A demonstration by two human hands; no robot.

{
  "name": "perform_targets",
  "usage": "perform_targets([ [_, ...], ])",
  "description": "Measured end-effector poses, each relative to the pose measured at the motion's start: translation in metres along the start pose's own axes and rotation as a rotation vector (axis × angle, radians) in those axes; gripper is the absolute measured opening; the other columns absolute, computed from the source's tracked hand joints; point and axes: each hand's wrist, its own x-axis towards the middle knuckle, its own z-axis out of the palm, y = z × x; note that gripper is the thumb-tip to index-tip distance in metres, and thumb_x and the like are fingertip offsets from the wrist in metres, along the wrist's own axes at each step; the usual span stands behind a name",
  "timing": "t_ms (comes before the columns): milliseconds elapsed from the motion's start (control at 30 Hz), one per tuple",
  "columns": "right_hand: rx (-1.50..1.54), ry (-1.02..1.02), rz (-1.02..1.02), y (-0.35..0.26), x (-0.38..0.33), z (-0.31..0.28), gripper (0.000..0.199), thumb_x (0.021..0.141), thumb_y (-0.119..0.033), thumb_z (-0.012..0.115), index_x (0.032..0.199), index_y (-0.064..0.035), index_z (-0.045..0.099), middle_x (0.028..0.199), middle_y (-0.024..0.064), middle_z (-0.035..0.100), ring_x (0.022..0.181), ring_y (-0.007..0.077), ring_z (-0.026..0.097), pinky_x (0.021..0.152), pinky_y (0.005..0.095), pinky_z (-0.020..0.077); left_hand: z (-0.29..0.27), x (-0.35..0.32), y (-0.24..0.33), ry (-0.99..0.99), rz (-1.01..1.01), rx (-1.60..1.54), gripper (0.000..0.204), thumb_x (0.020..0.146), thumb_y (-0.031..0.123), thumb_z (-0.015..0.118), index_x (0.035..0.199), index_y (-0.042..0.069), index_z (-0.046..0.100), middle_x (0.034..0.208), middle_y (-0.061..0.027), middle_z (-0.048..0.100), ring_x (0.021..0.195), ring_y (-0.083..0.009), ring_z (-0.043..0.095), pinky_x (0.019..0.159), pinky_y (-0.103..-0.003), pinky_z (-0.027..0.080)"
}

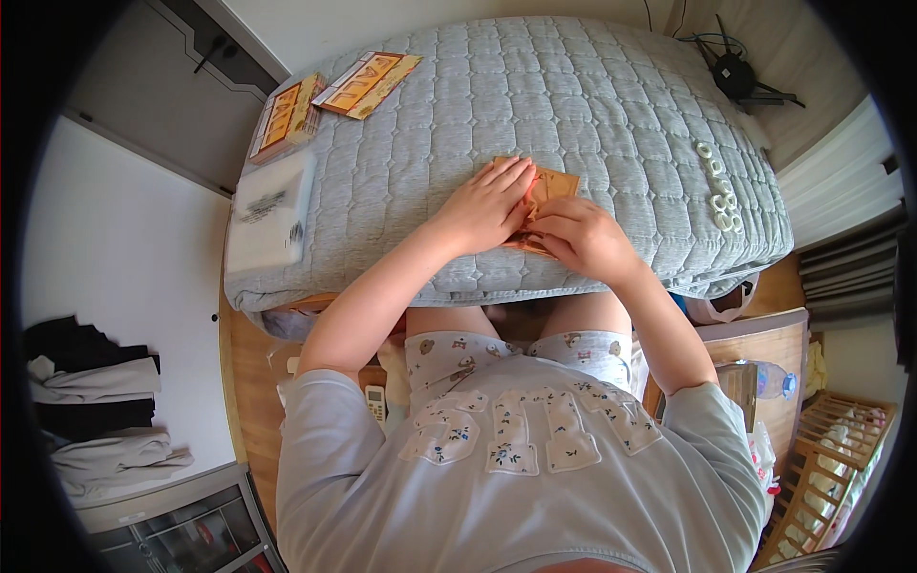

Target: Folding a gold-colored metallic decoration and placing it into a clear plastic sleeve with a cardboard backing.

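On the quilted grey bed cover lies a flat orange-brown card or packet (562, 183), partly covered by both hands; its exact kind cannot be told. My left hand (485, 207) rests flat across its left side, fingers stretched out. Curled over its right side, my right hand (581, 236) has thumb and fingers drawn together at the surface. What they pinch is hidden. A small reddish-orange patch shows between the hands.
At the bed's far left are a stack of orange-and-yellow printed packs (285, 116), a similar flat pack (367, 84) and a whitish translucent plastic bag (271, 212). Several small white rolls or rings (723, 202) lie at right. A black router-like device (734, 76) stands beyond.
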Motion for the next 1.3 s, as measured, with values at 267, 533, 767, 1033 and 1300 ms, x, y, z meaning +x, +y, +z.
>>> perform_targets([
  [267, 0.108, -0.004, 0.063, 0.015, -0.002, -0.005, 0.016, 0.081, -0.005, 0.075, 0.097, -0.0039, 0.073, 0.101, 0.0105, 0.071, 0.091, 0.0298, 0.068, 0.081, 0.0412, 0.0519, 0.005, 0.001, 0.018, 0.036, -0.174, -0.033, 0.059, 0.107, 0.031, 0.038, 0.154, -0.004, 0.034, 0.161, -0.0222, 0.036, 0.153, -0.0336, 0.029, 0.125, -0.047, 0.025],
  [533, 0.198, -0.054, 0.381, 0.012, 0.011, -0.004, 0.014, 0.091, -0.009, 0.068, 0.101, -0.0009, 0.073, 0.097, 0.0142, 0.070, 0.088, 0.0342, 0.066, 0.081, 0.0407, 0.0526, -0.007, 0.001, -0.003, -0.155, -0.166, -0.296, 0.062, 0.107, 0.027, 0.040, 0.162, 0.003, 0.022, 0.170, -0.0197, 0.016, 0.158, -0.0347, 0.012, 0.128, -0.047, 0.014],
  [767, 0.158, -0.093, 0.428, 0.015, 0.019, -0.002, 0.016, 0.092, -0.011, 0.068, 0.103, -0.0002, 0.073, 0.099, 0.0158, 0.071, 0.089, 0.0339, 0.067, 0.082, 0.0401, 0.0530, -0.032, -0.009, -0.032, -0.294, 0.009, -0.547, 0.066, 0.101, 0.012, 0.055, 0.162, 0.013, 0.030, 0.172, -0.0117, 0.011, 0.159, -0.0330, 0.005, 0.128, -0.046, 0.010],
  [1033, 0.152, -0.146, 0.457, 0.016, 0.025, -0.003, 0.017, 0.090, -0.012, 0.070, 0.104, -0.0031, 0.074, 0.104, 0.0152, 0.071, 0.098, 0.0338, 0.066, 0.086, 0.0409, 0.0535, -0.048, -0.011, -0.041, -0.494, 0.094, -0.410, 0.080, 0.091, 0.025, 0.066, 0.162, 0.012, 0.030, 0.171, -0.0181, 0.009, 0.159, -0.0350, -0.001, 0.129, -0.049, 0.007],
  [1300, 0.113, -0.153, 0.490, 0.016, 0.026, 0.002, 0.016, 0.088, -0.011, 0.071, 0.102, -0.0038, 0.075, 0.102, 0.0151, 0.072, 0.094, 0.0331, 0.067, 0.083, 0.0403, 0.0541, -0.053, -0.011, -0.043, -0.519, 0.119, -0.442, 0.083, 0.089, 0.024, 0.069, 0.161, 0.011, 0.031, 0.171, -0.0189, 0.011, 0.159, -0.0348, -0.001, 0.129, -0.048, 0.006],
])
